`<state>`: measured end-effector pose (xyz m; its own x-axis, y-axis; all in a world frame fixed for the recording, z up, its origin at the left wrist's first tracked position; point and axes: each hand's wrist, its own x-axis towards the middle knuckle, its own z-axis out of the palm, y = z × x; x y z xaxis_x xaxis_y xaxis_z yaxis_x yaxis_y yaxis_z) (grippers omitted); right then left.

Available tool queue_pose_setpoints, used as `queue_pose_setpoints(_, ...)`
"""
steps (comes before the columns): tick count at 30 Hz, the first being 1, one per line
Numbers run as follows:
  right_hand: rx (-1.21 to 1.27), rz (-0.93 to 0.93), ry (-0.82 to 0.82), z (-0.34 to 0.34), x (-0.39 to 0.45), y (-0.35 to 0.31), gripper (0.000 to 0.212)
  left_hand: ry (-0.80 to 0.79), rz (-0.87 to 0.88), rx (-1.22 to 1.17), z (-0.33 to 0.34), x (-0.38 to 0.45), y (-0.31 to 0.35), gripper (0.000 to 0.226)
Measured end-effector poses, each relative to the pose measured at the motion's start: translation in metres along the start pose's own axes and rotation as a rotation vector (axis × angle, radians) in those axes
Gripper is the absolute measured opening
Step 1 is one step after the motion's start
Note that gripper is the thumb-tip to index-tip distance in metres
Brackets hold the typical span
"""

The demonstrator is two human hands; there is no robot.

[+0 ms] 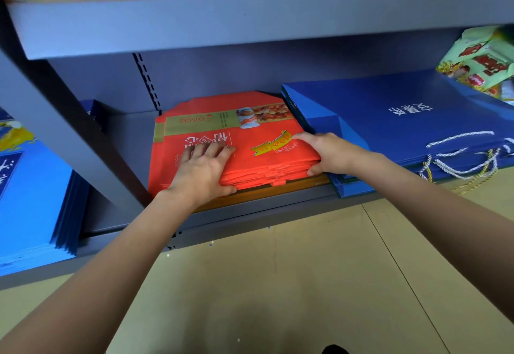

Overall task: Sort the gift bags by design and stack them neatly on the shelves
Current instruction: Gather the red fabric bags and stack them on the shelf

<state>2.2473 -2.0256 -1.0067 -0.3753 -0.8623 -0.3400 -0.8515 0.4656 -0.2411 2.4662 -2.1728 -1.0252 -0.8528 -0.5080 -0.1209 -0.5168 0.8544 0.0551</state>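
A stack of flattened red gift bags (250,131) with gold print lies on the lower grey shelf (128,131). My left hand (203,170) rests flat on top of the stack's near left corner, thumb at its front edge. My right hand (325,153) grips the stack's near right corner, fingers on top and thumb under the edge. To the right lies a stack of dark blue gift bags (403,120) with white rope handles hanging over the shelf front.
Light blue flat bags (30,200) are stacked on the shelf section at the left, past a slanted grey upright (69,120). Green printed bags (481,58) sit at the far right. The upper shelf board (250,22) overhangs. A tan floor lies below.
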Motion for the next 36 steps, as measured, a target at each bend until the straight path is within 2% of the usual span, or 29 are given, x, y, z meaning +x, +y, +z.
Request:
queue_pose_setpoints(3, 0.108, -0.036, 0.064, -0.005, -0.02, 0.0, 0.091, 0.055, 0.023, -0.029, 0.001, -0.011, 0.008, 0.085)
queue_pose_setpoints(7, 0.317, -0.012, 0.15, 0.0, -0.046, 0.007, 0.089, 0.128, -0.135, -0.055, -0.002, -0.026, 0.001, 0.088)
queue_pose_setpoints(10, 0.178, 0.03, 0.108, 0.01, -0.035, 0.005, 0.09, -0.027, -0.294, -0.012, -0.007, -0.03, -0.011, 0.099)
queue_pose_setpoints(13, -0.075, 0.1, 0.069, 0.012, -0.014, -0.005, 0.092, -0.199, -0.443, -0.117, -0.014, -0.026, -0.015, 0.111)
queue_pose_setpoints(17, -0.109, 0.146, 0.004, 0.013, 0.003, -0.014, 0.094, -0.371, -0.552, -0.271, -0.013, -0.012, -0.025, 0.13)
queue_pose_setpoints(21, -0.138, 0.17, -0.031, 0.013, 0.005, -0.016, 0.096, -0.431, -0.595, -0.357, -0.005, -0.005, -0.035, 0.141)
queue_pose_setpoints(27, -0.176, 0.205, -0.159, 0.005, 0.01, -0.021, 0.101, -0.435, -0.526, -0.327, -0.009, -0.011, -0.029, 0.132)
queue_pose_setpoints(32, 0.01, 0.199, -0.166, -0.005, 0.011, -0.014, 0.108, -0.407, -0.496, -0.291, -0.009, -0.015, -0.028, 0.121)
queue_pose_setpoints(36, 0.133, 0.159, -0.159, -0.012, 0.009, -0.005, 0.106, -0.365, -0.497, -0.318, -0.011, -0.011, -0.033, 0.115)
